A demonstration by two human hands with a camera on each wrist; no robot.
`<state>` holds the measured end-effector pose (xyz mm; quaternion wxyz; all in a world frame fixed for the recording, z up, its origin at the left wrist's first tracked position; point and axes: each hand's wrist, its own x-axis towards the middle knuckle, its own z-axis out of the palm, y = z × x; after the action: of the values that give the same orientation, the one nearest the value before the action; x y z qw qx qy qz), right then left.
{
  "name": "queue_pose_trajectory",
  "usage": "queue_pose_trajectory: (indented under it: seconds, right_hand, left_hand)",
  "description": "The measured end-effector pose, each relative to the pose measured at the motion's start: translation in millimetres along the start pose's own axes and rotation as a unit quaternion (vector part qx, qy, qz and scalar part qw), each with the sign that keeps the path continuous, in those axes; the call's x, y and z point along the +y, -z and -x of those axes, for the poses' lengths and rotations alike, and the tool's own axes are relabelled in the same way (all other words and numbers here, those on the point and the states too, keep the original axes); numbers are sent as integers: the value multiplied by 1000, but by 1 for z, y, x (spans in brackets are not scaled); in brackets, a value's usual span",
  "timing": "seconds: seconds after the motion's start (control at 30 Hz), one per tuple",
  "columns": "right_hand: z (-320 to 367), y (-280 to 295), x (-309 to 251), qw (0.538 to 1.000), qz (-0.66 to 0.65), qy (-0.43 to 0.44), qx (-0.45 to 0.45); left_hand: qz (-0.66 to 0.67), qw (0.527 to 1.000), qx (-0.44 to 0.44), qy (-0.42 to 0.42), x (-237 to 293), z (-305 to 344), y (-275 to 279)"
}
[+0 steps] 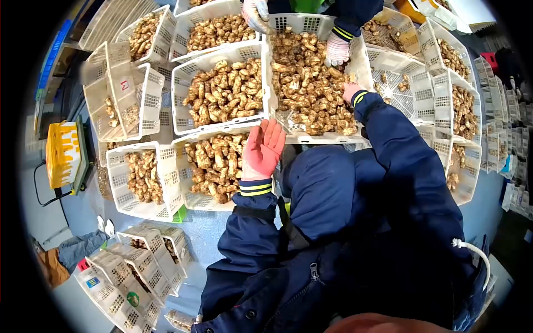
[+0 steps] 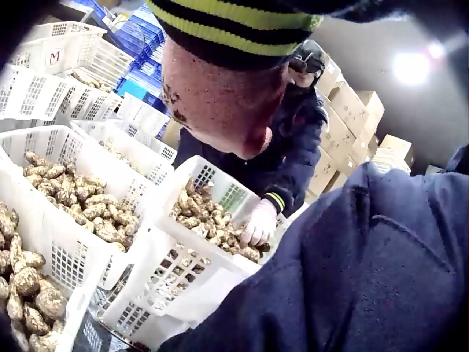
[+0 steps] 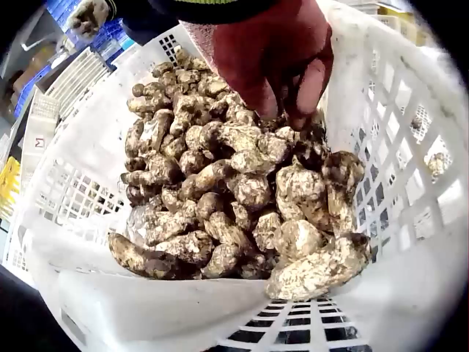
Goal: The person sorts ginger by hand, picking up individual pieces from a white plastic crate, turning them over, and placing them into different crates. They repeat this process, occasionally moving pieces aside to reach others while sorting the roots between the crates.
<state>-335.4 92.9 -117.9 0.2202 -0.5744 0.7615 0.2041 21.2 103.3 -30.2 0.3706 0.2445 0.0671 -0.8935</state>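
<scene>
Knobbly brown, soil-marked pieces [image 1: 311, 83] fill a white slatted crate [image 1: 360, 61]. The right hand [image 1: 351, 91] reaches in at its right side. In the right wrist view this right hand [image 3: 275, 62] has bent fingers pointing down, tips against the pieces [image 3: 253, 187]; whether they grip one is hidden. The left hand [image 1: 265, 150] is held palm up, fingers extended and holding nothing, near the front corners of neighbouring crates. In the left wrist view the left hand [image 2: 220, 99] shows only its back part; its fingers are hidden.
Across the crate, another person's striped-gloved hand [image 1: 337, 50] touches the pieces and a second gloved hand [image 1: 256, 15] is at the back rim. More filled crates [image 1: 219, 127] stand left, others [image 1: 405, 105] right. Stacked crates [image 1: 133, 272] stand lower left, beside a yellow box [image 1: 63, 155].
</scene>
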Motion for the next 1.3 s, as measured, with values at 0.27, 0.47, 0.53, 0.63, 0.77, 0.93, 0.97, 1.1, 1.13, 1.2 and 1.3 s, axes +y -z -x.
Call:
queue_pose_trajectory:
  seconds: [0.27, 0.47, 0.53, 0.63, 0.77, 0.93, 0.97, 1.1, 1.13, 1.2, 1.3]
  right_hand:
    - [0, -20, -34, 986, 163, -15, 16]
    - [5, -5, -28, 994, 99, -11, 51]
    - [-2, -1, -18, 994, 59, -13, 96]
    - [28, 55, -33, 928, -363, -7, -79]
    - [78, 88, -76, 693, -682, 178, -149]
    - [138, 109, -144, 836, -456, 305, 9]
    - [140, 101, -150, 829, -455, 324, 40]
    - [143, 119, -145, 850, -461, 236, 98]
    - [132, 116, -138, 820, -528, 203, 85]
    - [122, 111, -125, 746, -626, 224, 45]
    - [112, 102, -123, 730, -639, 242, 28]
  left_hand:
    - [11, 999, 33, 3, -6, -6, 5]
    - [24, 999, 40, -3, 3, -7, 11]
    - [20, 1000, 24, 3, 2, -12, 16]
    - [-53, 998, 8, -25, -4, -13, 13]
    - [-191, 979, -20, -60, -16, -18, -2]
    - [-198, 974, -48, -103, -21, -27, -15]
    - [-202, 973, -48, -103, -18, -25, -20]
    - [-175, 977, -4, -122, -12, -14, -33]
    - [-152, 982, -1, -114, -10, -14, -26]
    - [-169, 980, -3, -102, -5, -14, -23]
    - [-183, 979, -32, -84, -2, -13, -17]
